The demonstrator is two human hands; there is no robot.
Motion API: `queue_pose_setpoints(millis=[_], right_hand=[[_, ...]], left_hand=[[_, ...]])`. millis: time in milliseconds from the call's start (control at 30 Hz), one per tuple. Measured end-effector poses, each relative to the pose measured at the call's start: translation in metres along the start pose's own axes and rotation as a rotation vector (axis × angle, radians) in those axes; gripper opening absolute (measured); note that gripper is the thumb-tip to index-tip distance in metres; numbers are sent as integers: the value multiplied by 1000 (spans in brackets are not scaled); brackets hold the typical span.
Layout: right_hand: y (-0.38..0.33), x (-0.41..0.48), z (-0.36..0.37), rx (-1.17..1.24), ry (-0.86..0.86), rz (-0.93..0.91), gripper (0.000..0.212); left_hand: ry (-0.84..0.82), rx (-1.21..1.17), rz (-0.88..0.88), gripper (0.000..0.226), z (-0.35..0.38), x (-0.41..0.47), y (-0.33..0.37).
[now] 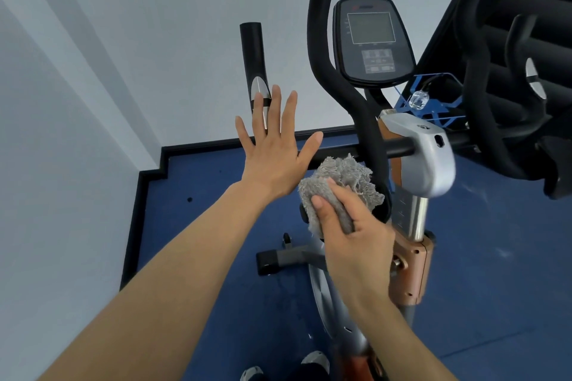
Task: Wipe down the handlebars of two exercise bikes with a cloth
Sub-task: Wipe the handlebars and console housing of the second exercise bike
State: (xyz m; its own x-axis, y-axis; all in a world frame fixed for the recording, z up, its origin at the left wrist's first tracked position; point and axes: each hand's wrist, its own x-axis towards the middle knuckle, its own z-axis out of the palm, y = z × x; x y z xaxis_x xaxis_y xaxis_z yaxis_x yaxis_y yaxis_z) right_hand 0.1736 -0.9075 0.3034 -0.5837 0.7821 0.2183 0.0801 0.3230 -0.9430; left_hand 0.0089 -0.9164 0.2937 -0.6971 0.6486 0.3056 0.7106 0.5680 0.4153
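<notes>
An exercise bike stands in front of me, with a black left handlebar grip point(253, 56) carrying a silver sensor plate and a tall curved black bar point(322, 49) beside its console point(373, 40). My left hand point(272, 148) is spread flat, fingers apart, just in front of the lower end of the left grip, holding nothing. My right hand point(349, 226) grips a crumpled grey cloth point(340, 182) pressed against the base of the curved bar near the horizontal crossbar point(399, 147). A second machine's black handlebar point(523, 49) shows at the right edge.
A blue bottle cage point(430, 96) sits behind the silver stem housing point(424, 151). The bike's front foot point(278, 258) rests on blue floor point(495, 288). A white wall with black skirting point(148, 195) closes in on the left. My shoes point(315, 362) are visible at the bottom.
</notes>
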Motion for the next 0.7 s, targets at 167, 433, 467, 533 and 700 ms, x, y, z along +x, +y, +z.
queue_pose_setpoints(millis=[167, 433, 467, 533, 700], right_hand=[[20, -24, -20, -236, -28, -301, 36], [-15, 7, -58, -349, -38, -329, 11], [-26, 20, -57, -301, 10, -273, 7], [-47, 52, -57, -260, 64, -200, 6], [-75, 121, -68, -319, 69, -191, 19]], left_hand=[[-39, 21, 10, 69, -3, -1, 0], [-66, 51, -17, 65, -29, -3, -3], [-68, 77, -19, 64, -34, -1, -3], [-71, 150, 7, 61, -46, 4, -1], [-46, 280, 132, 56, -71, 23, 17]])
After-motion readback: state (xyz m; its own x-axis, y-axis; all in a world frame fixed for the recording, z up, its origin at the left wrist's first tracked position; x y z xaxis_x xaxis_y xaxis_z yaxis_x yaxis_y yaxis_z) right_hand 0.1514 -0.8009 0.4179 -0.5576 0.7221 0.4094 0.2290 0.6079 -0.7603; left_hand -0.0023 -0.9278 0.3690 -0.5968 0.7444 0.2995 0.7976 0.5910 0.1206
